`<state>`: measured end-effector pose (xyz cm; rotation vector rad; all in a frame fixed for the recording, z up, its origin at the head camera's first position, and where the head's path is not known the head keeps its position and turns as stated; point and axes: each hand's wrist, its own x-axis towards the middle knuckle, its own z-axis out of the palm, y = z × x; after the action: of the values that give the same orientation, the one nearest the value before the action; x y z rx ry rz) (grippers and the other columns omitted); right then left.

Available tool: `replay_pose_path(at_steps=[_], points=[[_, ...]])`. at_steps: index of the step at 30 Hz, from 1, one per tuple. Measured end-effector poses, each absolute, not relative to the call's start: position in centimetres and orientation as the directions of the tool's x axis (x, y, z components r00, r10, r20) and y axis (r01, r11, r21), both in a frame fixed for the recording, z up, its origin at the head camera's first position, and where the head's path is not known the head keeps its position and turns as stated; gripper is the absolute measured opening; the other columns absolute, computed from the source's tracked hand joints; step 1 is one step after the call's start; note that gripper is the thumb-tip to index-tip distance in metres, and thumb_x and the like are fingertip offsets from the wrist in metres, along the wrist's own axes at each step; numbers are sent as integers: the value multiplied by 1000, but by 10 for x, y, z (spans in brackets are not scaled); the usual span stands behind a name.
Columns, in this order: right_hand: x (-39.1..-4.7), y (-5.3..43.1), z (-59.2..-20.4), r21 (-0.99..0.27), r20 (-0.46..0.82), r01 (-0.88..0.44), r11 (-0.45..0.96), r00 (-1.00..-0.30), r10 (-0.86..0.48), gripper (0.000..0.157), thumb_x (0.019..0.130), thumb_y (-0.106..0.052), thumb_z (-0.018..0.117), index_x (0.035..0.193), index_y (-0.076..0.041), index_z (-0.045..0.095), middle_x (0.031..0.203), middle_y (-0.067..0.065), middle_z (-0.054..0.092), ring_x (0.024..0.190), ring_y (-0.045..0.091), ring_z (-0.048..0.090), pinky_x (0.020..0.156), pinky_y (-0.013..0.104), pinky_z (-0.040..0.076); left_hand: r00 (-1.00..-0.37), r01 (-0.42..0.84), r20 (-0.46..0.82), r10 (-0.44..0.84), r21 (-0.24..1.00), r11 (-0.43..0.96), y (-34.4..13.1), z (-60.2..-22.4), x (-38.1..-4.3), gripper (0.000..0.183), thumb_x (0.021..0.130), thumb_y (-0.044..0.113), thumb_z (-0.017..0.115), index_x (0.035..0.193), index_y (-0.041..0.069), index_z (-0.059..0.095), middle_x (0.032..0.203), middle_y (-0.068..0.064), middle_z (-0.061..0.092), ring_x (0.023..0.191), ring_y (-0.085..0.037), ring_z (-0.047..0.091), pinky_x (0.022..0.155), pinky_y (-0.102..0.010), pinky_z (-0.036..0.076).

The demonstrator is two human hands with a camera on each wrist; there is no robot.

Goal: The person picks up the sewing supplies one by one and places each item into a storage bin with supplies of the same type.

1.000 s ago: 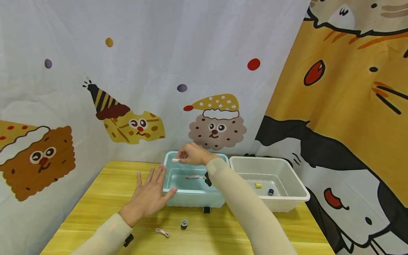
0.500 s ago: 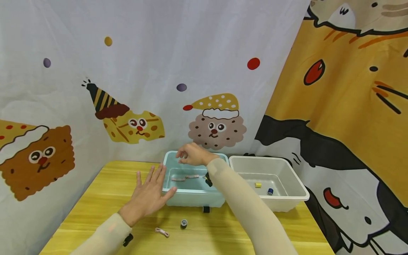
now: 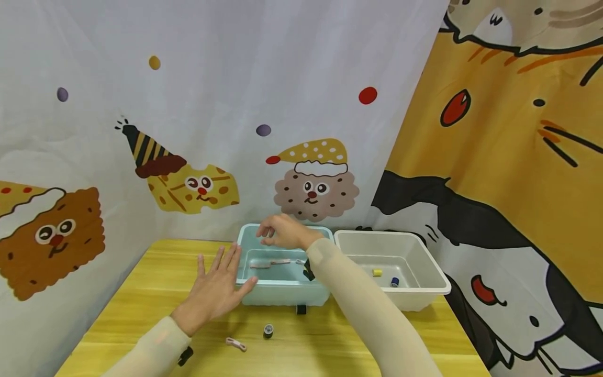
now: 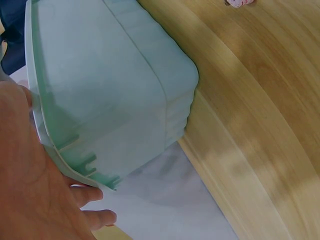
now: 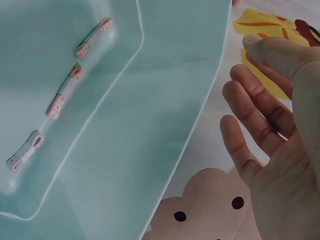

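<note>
My right hand (image 3: 285, 232) is above the back left of the light blue bin (image 3: 287, 294), holding nothing. In the right wrist view its fingers (image 5: 245, 150) are loosely bent and apart. Three folded measuring tapes lie in a row on the bin floor: a left one (image 3: 260, 265), a middle one (image 3: 280, 261) and a right one partly behind the right wrist. My left hand (image 3: 212, 288), fingers spread, rests against the bin's left rim. On the table in front are another folded measuring tape (image 3: 236, 344) and a dark thread spool (image 3: 268, 331).
A white bin (image 3: 400, 299) stands right beside the blue one, with a yellow thread spool (image 3: 377, 273) and a blue thread spool (image 3: 394, 282) inside. A small black object (image 3: 301, 309) sits at the blue bin's front. A printed curtain (image 3: 207, 104) hangs behind the wooden table (image 3: 141, 293).
One second ago my right fingers pinched a folded measuring tape over the blue bin. They let it go, and it lies on the bin floor. The left hand stays at the rim.
</note>
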<state>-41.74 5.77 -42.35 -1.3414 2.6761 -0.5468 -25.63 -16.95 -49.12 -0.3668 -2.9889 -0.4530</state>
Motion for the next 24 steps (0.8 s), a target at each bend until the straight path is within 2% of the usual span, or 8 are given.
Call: replay_pose_path(at_steps=[5, 7, 11, 18, 24], points=[[-407, 60, -422, -356, 86, -778, 518, -579, -811, 19, 114, -19, 79, 132, -15, 85, 133, 4, 84, 117, 19, 80, 106, 37, 69, -966, 251, 131, 221, 293, 922, -170, -493, -256, 107, 116, 82, 41, 185, 3, 24, 196, -17, 20, 180, -54, 21, 134, -95, 3], [-403, 62, -420, -355, 91, -784, 509, -571, -816, 20, 114, -20, 79, 132, -14, 85, 133, 5, 85, 116, 17, 79, 106, 35, 68, -967, 250, 132, 220, 298, 921, -170, -494, -257, 107, 116, 82, 41, 186, 3, 24, 196, -17, 20, 180, -54, 20, 134, -95, 2], [-396, 65, -419, -351, 86, -783, 513, -573, -815, 22, 115, -24, 79, 134, -15, 85, 133, 1, 84, 115, 12, 78, 104, 25, 65, -967, 248, 136, 216, 295, 923, -170, -495, -258, 108, 115, 83, 41, 186, 3, 23, 196, -17, 19, 180, -54, 20, 134, -95, 3], [-384, 75, -418, -363, 89, -777, 514, -578, -811, 24, 115, -24, 77, 137, -16, 84, 135, 3, 83, 118, 16, 77, 105, 30, 66, -966, 250, 138, 218, 293, 923, -172, -496, -259, 109, 115, 83, 41, 186, 3, 23, 196, -17, 19, 180, -54, 20, 134, -95, 4], [-371, 84, -423, -333, 123, -793, 510, -573, -810, 21, 115, -24, 78, 134, -18, 85, 133, 0, 83, 115, 12, 77, 101, 25, 65, -966, 252, 136, 220, 302, 919, -171, -495, -257, 108, 115, 83, 41, 186, 3, 22, 196, -17, 19, 180, -54, 20, 134, -95, 2]])
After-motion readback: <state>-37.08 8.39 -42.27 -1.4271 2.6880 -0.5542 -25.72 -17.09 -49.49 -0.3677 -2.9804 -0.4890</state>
